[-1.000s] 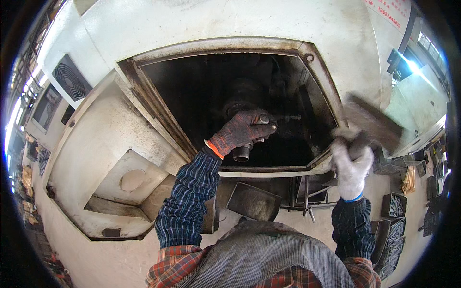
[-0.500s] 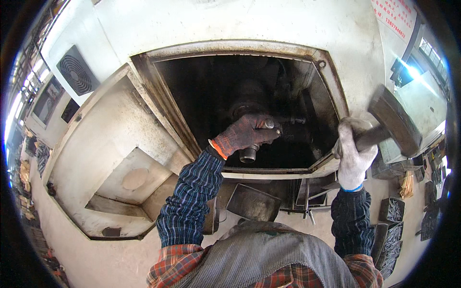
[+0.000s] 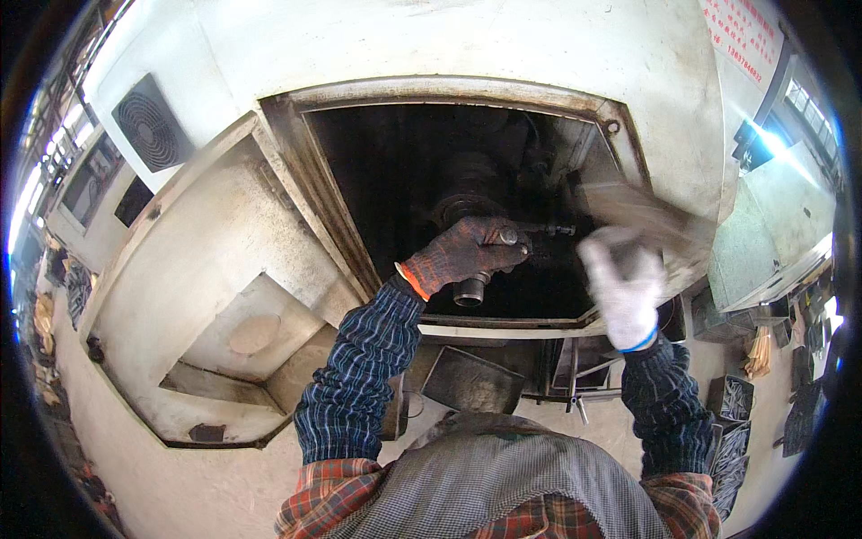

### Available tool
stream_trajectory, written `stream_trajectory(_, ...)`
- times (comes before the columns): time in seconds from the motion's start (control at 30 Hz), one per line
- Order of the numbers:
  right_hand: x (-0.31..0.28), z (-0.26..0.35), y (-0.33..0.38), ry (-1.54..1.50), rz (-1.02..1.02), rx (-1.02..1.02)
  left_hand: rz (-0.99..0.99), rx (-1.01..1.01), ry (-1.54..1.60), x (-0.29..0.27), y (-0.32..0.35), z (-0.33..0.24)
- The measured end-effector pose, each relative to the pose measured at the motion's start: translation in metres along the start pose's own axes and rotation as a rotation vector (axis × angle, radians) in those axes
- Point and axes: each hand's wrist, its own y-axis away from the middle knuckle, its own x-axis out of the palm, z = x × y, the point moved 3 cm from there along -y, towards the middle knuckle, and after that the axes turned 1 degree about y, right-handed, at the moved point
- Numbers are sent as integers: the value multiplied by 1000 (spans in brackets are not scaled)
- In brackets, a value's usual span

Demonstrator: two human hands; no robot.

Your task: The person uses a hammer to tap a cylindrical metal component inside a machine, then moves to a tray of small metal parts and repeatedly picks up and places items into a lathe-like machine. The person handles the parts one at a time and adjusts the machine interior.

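Observation:
My left hand point(image 3: 462, 254), in a dark, dirty glove with an orange cuff, reaches into the machine opening. Its fingers are curled closed around a metal rod, whose round end point(image 3: 508, 237) pokes out of the fist. Below the hand a short metal cylinder point(image 3: 470, 289) shows, and to its right a thin metal tip point(image 3: 561, 230) points rightward. My right hand point(image 3: 624, 286), in a white glove with a blue cuff, is closed on a hammer point(image 3: 642, 208). The hammer's large head is smeared by motion, at the right side of the opening. Darkness hides most of the interior.
The opening's frame point(image 3: 503, 90) has grimy edges. An open machine door point(image 3: 215, 234) hangs on the left. Below the opening are a dark metal bin point(image 3: 471, 382) and metal bars point(image 3: 575, 382). Crates of metal parts point(image 3: 732, 449) stand on the floor at right.
My right hand has swung the hammer left, from outside the frame's right edge to over the opening. The left hand keeps its hold, nearly still; the whole view has shifted slightly.

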Motion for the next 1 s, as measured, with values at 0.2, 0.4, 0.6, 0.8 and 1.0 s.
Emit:
stream_trajectory(0.2,-27,3,1,225,105,-18,-1,-2,35,-3,-1,-3)
stream_trajectory(0.4,-12,7,-5,-56,-147,-100,28,7,-12,-7,-2,9)
stream_trajectory(0.6,-10,1,1,271,195,51,-49,120,23,-10,-2,15)
stream_trajectory(0.8,-5,10,-15,-107,-157,-144,43,30,133,-7,-1,16)
stream_trajectory(1.0,8,-19,0,244,200,25,-107,121,-69,-9,-3,6)
